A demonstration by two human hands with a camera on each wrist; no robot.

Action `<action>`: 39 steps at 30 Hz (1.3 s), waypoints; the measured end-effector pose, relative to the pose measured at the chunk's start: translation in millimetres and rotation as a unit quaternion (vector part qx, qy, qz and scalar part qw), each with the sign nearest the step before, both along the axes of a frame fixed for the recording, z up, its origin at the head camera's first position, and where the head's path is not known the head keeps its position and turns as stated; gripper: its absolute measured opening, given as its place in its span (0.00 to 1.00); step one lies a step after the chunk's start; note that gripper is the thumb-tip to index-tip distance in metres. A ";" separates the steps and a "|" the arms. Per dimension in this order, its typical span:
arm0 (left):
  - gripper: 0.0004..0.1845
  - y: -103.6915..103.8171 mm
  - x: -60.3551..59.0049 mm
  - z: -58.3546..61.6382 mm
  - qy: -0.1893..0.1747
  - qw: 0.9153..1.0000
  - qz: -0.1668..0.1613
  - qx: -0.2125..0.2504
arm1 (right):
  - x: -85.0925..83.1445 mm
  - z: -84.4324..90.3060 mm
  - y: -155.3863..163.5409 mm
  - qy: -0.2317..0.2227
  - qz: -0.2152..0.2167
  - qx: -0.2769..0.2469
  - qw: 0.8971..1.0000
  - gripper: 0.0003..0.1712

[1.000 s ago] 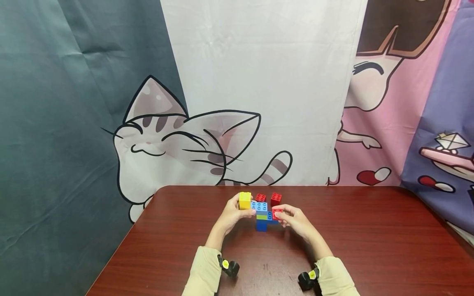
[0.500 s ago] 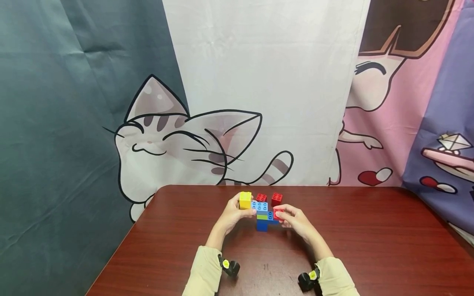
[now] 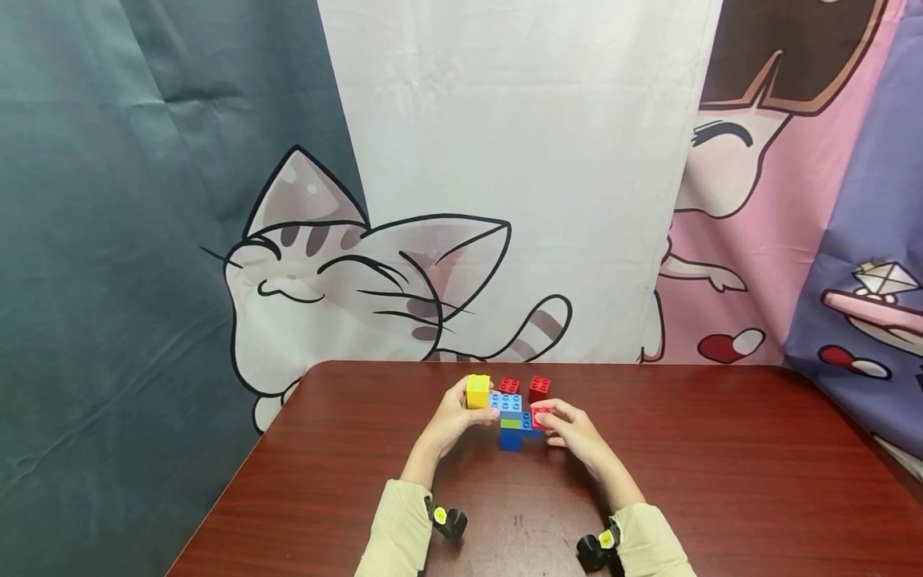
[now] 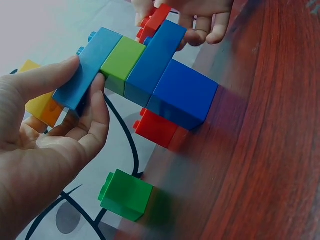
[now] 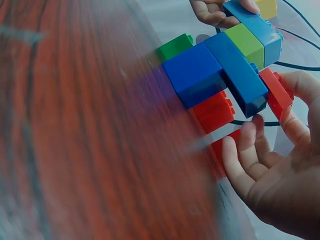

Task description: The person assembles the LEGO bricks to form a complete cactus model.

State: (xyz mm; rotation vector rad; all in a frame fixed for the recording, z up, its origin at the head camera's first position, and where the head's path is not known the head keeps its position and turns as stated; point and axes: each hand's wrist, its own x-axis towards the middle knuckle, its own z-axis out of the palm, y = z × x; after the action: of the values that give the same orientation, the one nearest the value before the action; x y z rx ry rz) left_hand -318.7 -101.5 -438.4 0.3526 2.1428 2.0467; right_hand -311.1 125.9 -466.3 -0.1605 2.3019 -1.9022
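Blocks in blue, green, yellow and red form a small model (image 3: 510,417) standing on the dark blue block (image 3: 509,438) near the worktop's (image 3: 721,465) far middle. Left hand (image 3: 453,417) curls round the light blue bar (image 4: 90,67) beside the yellow block (image 3: 477,390), thumb on top. Right hand (image 3: 573,430) pinches the red block (image 3: 540,415) at the opposite end. Judging by the narrow single-block base, uneven pressing could tip the model or pop a joint apart. Two loose red blocks (image 3: 523,387) sit just behind; a green block (image 4: 125,195) lies nearby.
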 end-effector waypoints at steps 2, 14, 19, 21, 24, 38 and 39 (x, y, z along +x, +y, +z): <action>0.31 0.1 0.1 -0.3 0.001 1.000 0.000 -0.002 | 0.1 -0.5 -0.1 -0.005 0.001 -0.006 1.000 0.23; 0.31 1.3 0.5 -0.5 -0.001 1.000 0.004 -0.009 | 1.2 -3.3 3.2 -0.041 0.036 -0.051 0.997 0.27; 0.32 1.7 -0.1 -0.1 -0.001 1.000 0.004 -0.010 | 1.3 -3.9 3.1 -0.039 0.036 -0.047 0.997 0.27; 0.32 1.6 -0.2 0.1 -0.001 1.000 0.003 -0.010 | 1.3 -4.1 2.9 -0.040 0.037 -0.051 0.997 0.28; 0.32 1.3 0.0 0.7 -0.001 1.000 0.001 -0.009 | 1.3 -4.0 2.6 -0.041 0.040 -0.056 0.997 0.28; 0.31 0.9 -0.2 0.3 -0.007 1.000 0.008 -0.012 | 1.2 -3.5 1.8 -0.060 0.057 -0.108 0.991 0.30; 0.31 1.0 -0.3 0.2 -0.007 1.000 0.008 -0.011 | 1.1 -3.5 1.5 -0.062 0.058 -0.113 0.990 0.30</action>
State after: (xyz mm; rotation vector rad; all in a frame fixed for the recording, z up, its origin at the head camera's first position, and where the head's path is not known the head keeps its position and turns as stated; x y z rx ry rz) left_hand -319.0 -100.5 -438.2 0.3194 2.1654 2.0266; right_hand -310.0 127.4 -469.8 -0.1908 1.9526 -2.0466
